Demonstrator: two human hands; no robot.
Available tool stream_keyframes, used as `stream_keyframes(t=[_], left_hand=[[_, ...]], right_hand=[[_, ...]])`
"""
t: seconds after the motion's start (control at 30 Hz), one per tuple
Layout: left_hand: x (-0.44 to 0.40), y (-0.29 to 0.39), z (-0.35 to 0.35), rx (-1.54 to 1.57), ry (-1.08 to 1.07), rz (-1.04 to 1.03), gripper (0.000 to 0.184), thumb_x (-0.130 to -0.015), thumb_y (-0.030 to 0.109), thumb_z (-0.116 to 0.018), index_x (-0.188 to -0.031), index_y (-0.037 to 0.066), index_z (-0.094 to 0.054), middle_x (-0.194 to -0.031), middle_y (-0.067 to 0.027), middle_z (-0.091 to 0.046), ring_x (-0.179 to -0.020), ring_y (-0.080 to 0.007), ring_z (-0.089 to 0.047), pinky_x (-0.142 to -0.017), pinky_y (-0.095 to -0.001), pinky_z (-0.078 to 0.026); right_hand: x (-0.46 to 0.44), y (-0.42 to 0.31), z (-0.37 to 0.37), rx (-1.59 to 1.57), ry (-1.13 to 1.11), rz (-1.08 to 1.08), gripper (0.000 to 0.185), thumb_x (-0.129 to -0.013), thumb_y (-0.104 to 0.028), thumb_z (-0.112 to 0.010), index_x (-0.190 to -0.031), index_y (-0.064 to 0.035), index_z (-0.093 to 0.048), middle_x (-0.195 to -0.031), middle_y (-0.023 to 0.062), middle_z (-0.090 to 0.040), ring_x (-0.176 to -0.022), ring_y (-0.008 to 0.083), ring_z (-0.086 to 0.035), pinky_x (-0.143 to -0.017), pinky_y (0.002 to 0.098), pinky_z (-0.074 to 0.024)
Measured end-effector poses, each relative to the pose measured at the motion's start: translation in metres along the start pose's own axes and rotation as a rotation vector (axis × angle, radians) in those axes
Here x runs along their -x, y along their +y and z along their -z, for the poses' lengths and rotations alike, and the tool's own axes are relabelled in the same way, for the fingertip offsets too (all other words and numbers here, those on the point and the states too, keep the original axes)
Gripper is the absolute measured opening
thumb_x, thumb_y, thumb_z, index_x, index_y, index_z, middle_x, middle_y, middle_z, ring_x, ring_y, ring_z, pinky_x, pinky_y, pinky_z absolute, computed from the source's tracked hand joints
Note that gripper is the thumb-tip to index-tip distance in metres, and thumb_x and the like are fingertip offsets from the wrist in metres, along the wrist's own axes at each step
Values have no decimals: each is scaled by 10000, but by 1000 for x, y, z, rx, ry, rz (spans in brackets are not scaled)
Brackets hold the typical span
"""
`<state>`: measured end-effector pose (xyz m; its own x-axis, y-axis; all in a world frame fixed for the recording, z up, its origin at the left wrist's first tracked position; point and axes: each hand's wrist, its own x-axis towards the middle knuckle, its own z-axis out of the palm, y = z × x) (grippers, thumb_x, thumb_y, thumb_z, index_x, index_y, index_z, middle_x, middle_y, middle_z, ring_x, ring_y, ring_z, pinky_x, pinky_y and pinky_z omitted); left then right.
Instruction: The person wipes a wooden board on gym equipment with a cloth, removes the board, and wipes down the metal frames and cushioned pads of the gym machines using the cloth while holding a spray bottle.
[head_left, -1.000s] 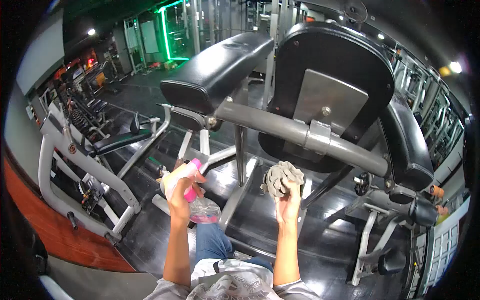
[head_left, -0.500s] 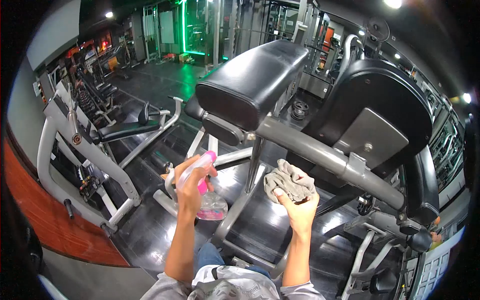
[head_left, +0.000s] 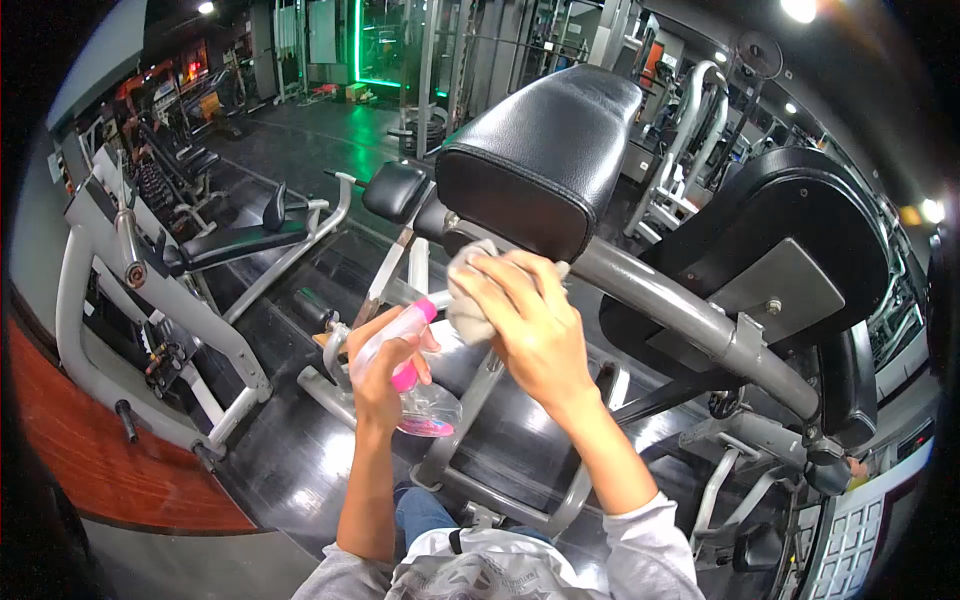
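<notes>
My left hand (head_left: pixel 380 365) is closed around the neck of a clear spray bottle (head_left: pixel 432 408) with a pink and white trigger head, held upright low in front of me. In my right hand (head_left: pixel 535 330) a crumpled grey cloth (head_left: pixel 470 300) is gripped, the back of the hand toward me. The cloth is just below the front end of a black padded bench seat (head_left: pixel 540 150), by the grey frame tube (head_left: pixel 650 285); whether it touches them I cannot tell. My fingers hide part of the cloth.
A large black backrest pad (head_left: pixel 790 250) stands on the right, joined to the tube. Grey machine frames (head_left: pixel 150 300) rise on the left beside a reddish-brown wooden panel (head_left: pixel 110 430). Another low bench (head_left: pixel 245 245) sits behind on the dark floor (head_left: pixel 290 470).
My right hand has turned over and moved up and left with the cloth, to the bench seat's front end. My left hand keeps the bottle in nearly the same place. The view has shifted slightly.
</notes>
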<state>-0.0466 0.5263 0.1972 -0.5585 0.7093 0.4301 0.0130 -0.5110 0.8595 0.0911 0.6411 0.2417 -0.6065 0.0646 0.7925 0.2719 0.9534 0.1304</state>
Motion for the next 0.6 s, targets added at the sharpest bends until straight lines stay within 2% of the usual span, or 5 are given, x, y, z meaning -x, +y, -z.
stream_keyframes(t=[0.17,0.23,0.37,0.53,0.6], left_hand=[[5,1,10,-71,72,-13,355,-784,251,-528,-790,-92,-619,-713,-142,-632,-458,-169,-535,-470,-273,-436],[5,10,9,-53,78,9,335,-782,246,-528,-768,-80,-607,-710,-140,-625,-462,-180,-539,-468,-281,-439],[5,15,14,-38,52,-25,318,-774,242,-535,-746,-70,-594,-701,-141,-615,-464,-188,-544,-467,-286,-443],[6,21,13,-26,56,-15,326,-763,249,-539,-750,-70,-602,-697,-139,-612,-472,-183,-549,-469,-286,-444],[4,24,10,-86,11,-35,389,-748,297,-523,-832,-74,-606,-672,-171,-617,-458,-191,-544,-438,-285,-446]], right_hand=[[-34,-14,-34,-15,15,21,409,-717,-70,-643,-1124,-60,-599,-1139,43,-569,-1142,244,-528,-662,280,-610],[-41,-18,-40,-51,-44,-62,433,-726,-30,-621,-1152,-107,-619,-1179,21,-605,-1089,255,-561,-737,325,-593],[-17,-8,-18,-117,-30,-36,466,-698,-7,-623,-1147,-129,-625,-1179,15,-607,-1049,256,-561,-685,308,-595],[36,10,18,-112,-10,-124,578,-603,5,-695,-1159,-144,-649,-1169,32,-615,-1054,290,-550,-864,381,-533],[51,19,34,-129,-10,-240,626,-551,7,-731,-1153,-147,-662,-1157,49,-616,-1046,301,-553,-924,404,-484]])
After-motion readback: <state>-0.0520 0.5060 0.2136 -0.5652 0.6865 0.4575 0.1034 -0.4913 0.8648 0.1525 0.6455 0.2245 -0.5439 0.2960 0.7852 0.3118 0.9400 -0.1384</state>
